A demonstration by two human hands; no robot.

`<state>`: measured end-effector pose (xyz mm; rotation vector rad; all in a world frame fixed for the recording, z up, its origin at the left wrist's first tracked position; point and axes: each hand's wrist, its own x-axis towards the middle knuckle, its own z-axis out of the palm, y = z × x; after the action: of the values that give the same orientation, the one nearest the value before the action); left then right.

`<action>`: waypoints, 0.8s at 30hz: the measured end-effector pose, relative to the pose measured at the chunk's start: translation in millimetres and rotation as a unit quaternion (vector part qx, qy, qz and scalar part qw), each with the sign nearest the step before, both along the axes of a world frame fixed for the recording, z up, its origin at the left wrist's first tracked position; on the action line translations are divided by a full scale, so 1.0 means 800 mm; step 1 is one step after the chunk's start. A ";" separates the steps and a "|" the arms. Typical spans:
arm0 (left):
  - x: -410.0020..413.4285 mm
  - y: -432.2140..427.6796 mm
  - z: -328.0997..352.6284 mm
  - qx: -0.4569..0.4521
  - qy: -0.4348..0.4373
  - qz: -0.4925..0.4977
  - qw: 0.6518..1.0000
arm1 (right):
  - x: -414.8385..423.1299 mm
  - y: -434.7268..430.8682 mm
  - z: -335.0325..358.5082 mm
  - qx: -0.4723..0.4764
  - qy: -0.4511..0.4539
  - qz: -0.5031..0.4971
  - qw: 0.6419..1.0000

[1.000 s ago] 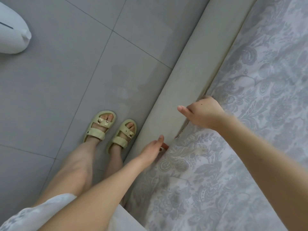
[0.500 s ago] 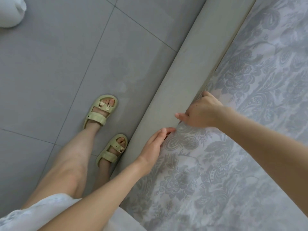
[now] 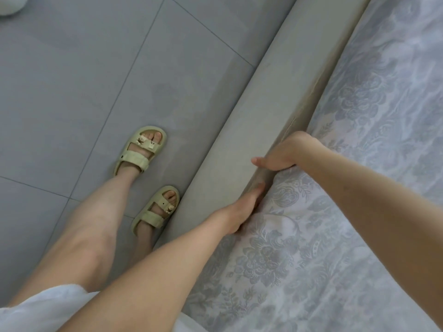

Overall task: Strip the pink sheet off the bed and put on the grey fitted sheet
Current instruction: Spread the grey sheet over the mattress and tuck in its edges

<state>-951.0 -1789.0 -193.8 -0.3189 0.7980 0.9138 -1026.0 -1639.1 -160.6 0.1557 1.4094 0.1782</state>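
Observation:
The grey fitted sheet [image 3: 335, 236], pale with a grey floral print, covers the mattress on the right. Its edge runs along the padded grey bed frame [image 3: 251, 130]. My left hand [image 3: 242, 209] lies at the sheet's edge with straight fingers pushed into the gap between mattress and frame. Just beyond it, my right hand [image 3: 287, 152] is curled over the sheet's edge, thumb sticking out over the frame and fingertips hidden in the gap. No pink sheet is in view.
Grey floor tiles [image 3: 84, 92] fill the left side. My legs and feet in pale green sandals [image 3: 141, 149] stand close against the frame. A white object [image 3: 9, 6] sits on the floor at the top left corner.
The sheet's edge has gone down over the mattress side, covering an orange bit seen earlier. Both hands have sunk into the gap by the frame. My feet have stepped apart.

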 end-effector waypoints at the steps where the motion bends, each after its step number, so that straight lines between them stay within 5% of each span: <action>1: -0.006 -0.004 -0.004 -0.005 0.004 -0.003 1.000 | 0.003 -0.001 -0.010 -0.003 -0.007 0.008 1.000; 6: -0.013 -0.050 0.000 -0.076 0.095 0.044 0.992 | 0.004 -0.002 -0.018 -0.011 0.026 -0.010 1.000; 9: 0.006 -0.077 0.008 -0.089 0.121 0.033 0.988 | 0.010 -0.009 0.004 -0.041 0.166 -0.015 0.985; 13: 0.019 -0.074 0.026 -0.082 0.104 0.021 0.991 | 0.037 -0.032 0.039 -0.109 0.358 -0.088 0.923; 20: 0.040 -0.073 0.029 -0.009 0.074 0.068 0.995 | 0.114 -0.085 0.059 -0.136 0.334 0.092 0.928; 24: 0.041 -0.085 0.023 -0.093 0.146 0.079 0.982 | 0.101 -0.103 0.021 -0.084 0.249 0.104 0.959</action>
<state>-917.9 -1857.2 -175.6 -0.4206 1.1454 1.0513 -945.5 -1721.4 -143.5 -0.0997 1.9362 0.1999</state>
